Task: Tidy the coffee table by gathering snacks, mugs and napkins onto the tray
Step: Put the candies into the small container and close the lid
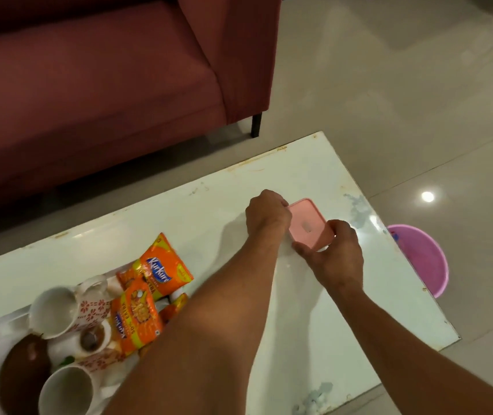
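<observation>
Behind the table [269, 181] you had that big maroon sofa [95, 85], so you were reaching from the near side, arms stretched out across the white top. The table was mostly bare on the right half because nearly everything had already been piled at the lower left, where the tray [15, 320] sat close to you. Makes sense, short reach for stacking.

On the tray you'd crowded the mugs [56, 313] together, a couple on their sides, with something dark and rounded [25, 372] beside them that I couldn't identify. The orange snack packets [157, 271] lay overlapping at the tray's far edge, looks like you just dropped them wherever they fit. I couldn't spot any napkins for sure.

Off the right edge, a pink bucket [421, 259] stood on the floor, out of the way.

The straggler was the pink-lidded container [306, 224], well apart from the tray. Your left hand [267, 214] was closed on its far-left corner and your right hand [338, 256] was clamped on the near-right edge, so opposite corners, a steady two-handed hold. My guess is you went two-handed to keep it level, or the lid on, for the trip to the tray.
</observation>
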Motion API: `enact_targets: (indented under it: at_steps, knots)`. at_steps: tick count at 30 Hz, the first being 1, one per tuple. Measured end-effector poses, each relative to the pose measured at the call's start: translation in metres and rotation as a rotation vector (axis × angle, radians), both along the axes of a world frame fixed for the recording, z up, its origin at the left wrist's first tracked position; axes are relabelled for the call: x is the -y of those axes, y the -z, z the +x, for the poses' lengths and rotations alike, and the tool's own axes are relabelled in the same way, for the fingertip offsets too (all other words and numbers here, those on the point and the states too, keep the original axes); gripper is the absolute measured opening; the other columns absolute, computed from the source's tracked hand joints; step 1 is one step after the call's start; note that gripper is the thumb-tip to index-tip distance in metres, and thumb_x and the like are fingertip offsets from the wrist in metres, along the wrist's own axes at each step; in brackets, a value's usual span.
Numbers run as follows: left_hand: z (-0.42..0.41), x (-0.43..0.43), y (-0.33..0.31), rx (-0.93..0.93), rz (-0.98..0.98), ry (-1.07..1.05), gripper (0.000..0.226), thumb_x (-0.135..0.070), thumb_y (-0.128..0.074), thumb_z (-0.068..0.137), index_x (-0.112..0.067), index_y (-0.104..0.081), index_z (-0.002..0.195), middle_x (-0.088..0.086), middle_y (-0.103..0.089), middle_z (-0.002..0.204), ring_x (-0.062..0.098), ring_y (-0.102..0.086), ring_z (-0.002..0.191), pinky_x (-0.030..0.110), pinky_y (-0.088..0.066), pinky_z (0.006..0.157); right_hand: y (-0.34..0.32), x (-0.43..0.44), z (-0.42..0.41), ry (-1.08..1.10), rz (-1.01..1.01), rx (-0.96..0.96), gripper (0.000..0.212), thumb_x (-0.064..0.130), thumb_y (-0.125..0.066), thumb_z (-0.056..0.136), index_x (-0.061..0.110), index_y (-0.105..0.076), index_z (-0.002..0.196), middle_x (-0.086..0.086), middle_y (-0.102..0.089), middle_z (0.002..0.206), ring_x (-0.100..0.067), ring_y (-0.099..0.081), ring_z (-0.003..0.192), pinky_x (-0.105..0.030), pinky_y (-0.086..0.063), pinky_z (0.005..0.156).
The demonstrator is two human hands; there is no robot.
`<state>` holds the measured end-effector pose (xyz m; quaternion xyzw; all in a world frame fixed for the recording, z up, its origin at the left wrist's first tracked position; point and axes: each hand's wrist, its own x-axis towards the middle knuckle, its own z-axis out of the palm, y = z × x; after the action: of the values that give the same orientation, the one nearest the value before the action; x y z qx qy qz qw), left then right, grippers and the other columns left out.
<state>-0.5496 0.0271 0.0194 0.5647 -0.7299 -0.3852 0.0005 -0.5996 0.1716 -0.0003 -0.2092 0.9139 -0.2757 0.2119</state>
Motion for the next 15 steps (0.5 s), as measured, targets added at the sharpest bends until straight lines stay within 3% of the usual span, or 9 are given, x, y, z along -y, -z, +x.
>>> enact_targets:
  at_steps: [2,6,10,15]
  knots:
    - [0.026,0.008,-0.007,0.037,0.021,0.074,0.02,-0.021,-0.067,0.092,-0.018,-0.078,0.109,0.002,-0.076,0.109,0.022,-0.072,0.099,0.033,-0.056,0.093,-0.007,-0.002,0.023,-0.066,0.01,-0.045,0.087,0.053,-0.086,0.068,0.015,-0.05,0.138,-0.005,-0.057,0.126,-0.025,-0.061,0.105,-0.036,-0.05,0.084]
    - [0.086,0.022,-0.019,0.07,0.011,0.21,0.018,-0.025,-0.069,0.09,-0.019,-0.079,0.105,0.001,-0.077,0.104,0.022,-0.07,0.097,0.03,-0.054,0.089,-0.01,-0.006,0.084,-0.091,-0.036,-0.035,0.072,0.059,-0.082,0.067,0.02,-0.058,0.122,0.0,-0.055,0.108,-0.024,-0.063,0.091,-0.033,-0.05,0.072]
    - [0.133,0.026,-0.022,0.11,-0.046,0.294,0.019,-0.028,-0.066,0.094,-0.02,-0.079,0.106,0.001,-0.077,0.104,0.02,-0.069,0.097,0.029,-0.049,0.084,-0.009,-0.002,0.134,-0.089,-0.052,0.008,0.073,0.062,-0.08,0.067,0.02,-0.058,0.122,0.001,-0.055,0.11,-0.022,-0.062,0.092,-0.032,-0.052,0.072]
    - [0.169,0.023,-0.016,0.141,-0.078,0.319,0.018,-0.023,-0.065,0.095,-0.019,-0.079,0.106,0.002,-0.077,0.104,0.02,-0.07,0.096,0.033,-0.055,0.086,-0.01,-0.004,0.167,-0.121,-0.044,0.025,0.074,0.06,-0.079,0.072,0.02,-0.055,0.129,-0.001,-0.054,0.117,-0.021,-0.062,0.098,-0.026,-0.048,0.073]
